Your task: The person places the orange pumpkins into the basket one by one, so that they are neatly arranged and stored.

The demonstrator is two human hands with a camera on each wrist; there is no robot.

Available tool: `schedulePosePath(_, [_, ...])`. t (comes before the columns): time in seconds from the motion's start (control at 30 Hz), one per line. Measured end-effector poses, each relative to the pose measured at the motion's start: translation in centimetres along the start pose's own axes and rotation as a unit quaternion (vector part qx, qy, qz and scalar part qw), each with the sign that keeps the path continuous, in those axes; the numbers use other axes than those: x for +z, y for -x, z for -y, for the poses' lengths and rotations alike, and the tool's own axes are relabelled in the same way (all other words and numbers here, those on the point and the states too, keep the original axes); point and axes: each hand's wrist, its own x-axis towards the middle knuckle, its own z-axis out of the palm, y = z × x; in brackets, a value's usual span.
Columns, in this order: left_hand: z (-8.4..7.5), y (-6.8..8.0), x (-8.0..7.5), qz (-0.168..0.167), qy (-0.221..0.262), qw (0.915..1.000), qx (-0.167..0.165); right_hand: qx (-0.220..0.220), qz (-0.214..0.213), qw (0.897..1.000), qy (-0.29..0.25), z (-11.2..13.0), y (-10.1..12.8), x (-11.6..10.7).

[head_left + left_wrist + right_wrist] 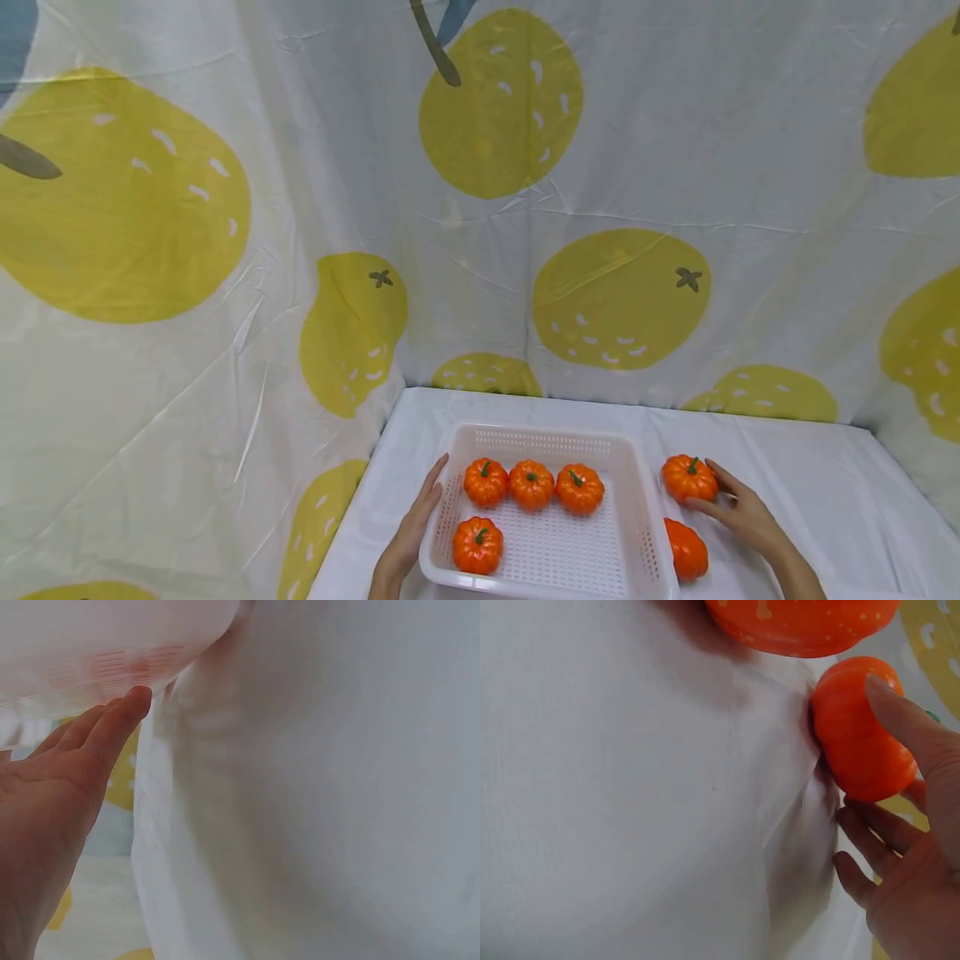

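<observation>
A white slotted basket (pixel 543 434) stands on the white-covered table and holds several small orange pumpkins: three in a row (pixel 531 485) and one at the front left (pixel 477 545). My left hand (pixel 415 523) lies with straight fingers against the basket's left wall; the left wrist view shows the fingertips (pixel 124 709) touching the basket (pixel 112 645). Right of the basket, my right hand (pixel 738 508) grips another pumpkin (pixel 687 477) that rests on the cloth. In the right wrist view the thumb lies over this pumpkin (pixel 855 739) and the fingers (pixel 877 836) curl beneath it.
One more pumpkin (pixel 686 550) lies on the table beside the basket's right wall, just nearer to me than the gripped one, and shows at the top of the right wrist view (pixel 802 622). A curtain (pixel 225 250) printed with yellow fruit closes off the back and left.
</observation>
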Motion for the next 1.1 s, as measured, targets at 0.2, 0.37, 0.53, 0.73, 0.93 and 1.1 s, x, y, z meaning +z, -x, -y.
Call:
schedulePosePath(0.2, [0.1,0.0,0.2,0.002,-0.001,1.0000,-0.002,0.021,-0.003,1.000,-0.008,0.1,-0.1,0.1])
schedulePosePath(0.37, [0.2,0.1,0.1,-0.001,-0.009,0.9999,-0.006,0.047,0.004,0.999,-0.010,0.1,-0.1,-0.1])
schedulePosePath(0.53, [0.3,-0.1,-0.1,-0.007,-0.016,0.9998,0.004,0.037,-0.005,0.999,-0.012,0.1,-0.1,-0.1])
schedulePosePath(0.73, [0.2,-0.3,-0.3,-0.008,-0.017,0.9998,-0.002,0.024,-0.020,0.999,-0.008,-0.1,-0.1,-0.1])
schedulePosePath(0.93, [0.3,-0.4,-0.3,-0.005,-0.012,0.9999,0.008,0.021,-0.021,0.999,-0.012,0.4,0.0,-0.7])
schedulePosePath(1.1, [0.4,-0.4,-0.2,-0.008,-0.007,0.9999,0.005,0.040,-0.010,0.999,-0.026,1.6,-0.3,-1.5])
